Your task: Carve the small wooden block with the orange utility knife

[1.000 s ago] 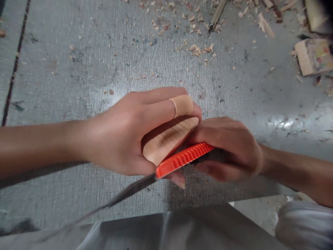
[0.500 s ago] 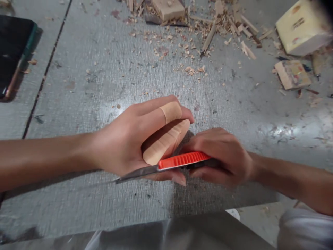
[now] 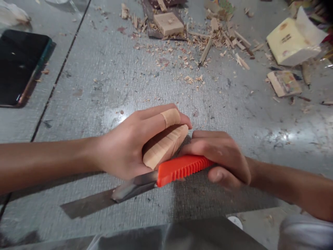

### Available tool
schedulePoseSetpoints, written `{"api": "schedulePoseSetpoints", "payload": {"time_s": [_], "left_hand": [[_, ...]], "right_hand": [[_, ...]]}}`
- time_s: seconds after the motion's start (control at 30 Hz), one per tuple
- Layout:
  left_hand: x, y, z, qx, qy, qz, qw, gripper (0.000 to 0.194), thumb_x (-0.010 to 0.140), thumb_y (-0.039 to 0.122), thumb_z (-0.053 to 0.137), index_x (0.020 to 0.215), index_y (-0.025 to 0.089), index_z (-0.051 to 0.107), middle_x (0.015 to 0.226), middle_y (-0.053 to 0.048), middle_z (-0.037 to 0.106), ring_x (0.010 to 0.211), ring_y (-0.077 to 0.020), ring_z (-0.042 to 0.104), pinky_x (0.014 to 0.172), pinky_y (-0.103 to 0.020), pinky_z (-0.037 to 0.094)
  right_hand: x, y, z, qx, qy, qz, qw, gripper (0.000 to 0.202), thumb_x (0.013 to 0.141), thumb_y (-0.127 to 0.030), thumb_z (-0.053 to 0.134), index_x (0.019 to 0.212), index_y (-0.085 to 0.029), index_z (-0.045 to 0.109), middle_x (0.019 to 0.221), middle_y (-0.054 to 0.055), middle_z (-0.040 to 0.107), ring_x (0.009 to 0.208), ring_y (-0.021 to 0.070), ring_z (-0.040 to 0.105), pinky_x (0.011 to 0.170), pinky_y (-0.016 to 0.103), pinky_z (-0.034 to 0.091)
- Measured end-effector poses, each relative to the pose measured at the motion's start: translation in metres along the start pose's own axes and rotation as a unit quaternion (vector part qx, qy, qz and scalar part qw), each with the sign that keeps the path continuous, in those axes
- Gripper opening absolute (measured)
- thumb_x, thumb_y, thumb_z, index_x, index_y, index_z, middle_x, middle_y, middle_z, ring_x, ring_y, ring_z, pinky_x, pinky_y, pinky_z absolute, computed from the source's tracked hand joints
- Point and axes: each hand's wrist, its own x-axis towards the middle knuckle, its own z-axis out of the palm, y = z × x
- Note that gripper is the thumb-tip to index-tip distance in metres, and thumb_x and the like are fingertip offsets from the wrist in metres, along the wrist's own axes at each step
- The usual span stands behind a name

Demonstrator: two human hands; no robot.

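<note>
Landmark: we take the wooden piece (image 3: 166, 143), pale and tapered with cut facets, as our reference; it lies in the left hand, over the grey table (image 3: 109, 86), its narrow end pointing up and to the right.
Left hand: we see this hand (image 3: 125, 142) closed around the wooden piece, fingers wrapping its far side; a tan bandage (image 3: 171, 117) circles one finger.
Right hand: just right of the wooden piece, we see this hand (image 3: 223, 159) gripping the rear of the cutter's orange handle between fingers and thumb.
Cutter: its ribbed orange handle (image 3: 183, 168) runs along the near side of the wooden piece, and its blade (image 3: 87, 203) points left and slightly towards us; we cannot tell whether it touches the wood.
Beyond the wooden piece: we find scattered shavings (image 3: 192, 80), a slim stick-like tool (image 3: 205, 52) and, farther off, a flat wooden block (image 3: 169, 24).
Far left of it: we see a dark phone (image 3: 22, 67) lying flat.
Far right of it: we see a small block with a coloured face (image 3: 284, 83), and beyond that a yellow tissue pack (image 3: 290, 43).
</note>
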Motion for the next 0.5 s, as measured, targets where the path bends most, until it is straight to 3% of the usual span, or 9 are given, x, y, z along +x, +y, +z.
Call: {"api": "schedulePoseSetpoints", "payload": {"time_s": [0.23,0.5], "left_hand": [[0.0021,0.0009,-0.0002,0.004,-0.008,-0.002,1.0,0.045,0.089,0.034,0.077,0.126,0.017,0.057,0.106,-0.012,0.069,0.089,-0.0255,0.071,0.076,-0.037,0.058],[0.0012,-0.0015,0.0002,0.014,-0.018,0.001,1.0,0.043,0.093,0.037,0.073,0.126,0.014,0.06,0.106,-0.013,0.071,0.087,-0.0246,0.071,0.074,-0.036,0.058]], "right_hand": [[-0.0011,0.005,0.0008,0.011,0.005,0.005,1.0,0.035,0.107,-0.048,0.053,0.105,-0.016,0.066,0.084,0.005,0.063,0.078,0.0207,0.057,0.072,0.036,0.046],[-0.0009,0.0078,0.0024,0.031,-0.021,-0.013,0.999,0.024,0.101,-0.042,0.063,0.108,-0.02,0.056,0.076,-0.003,0.06,0.059,0.0139,0.053,0.056,0.028,0.04]]}}
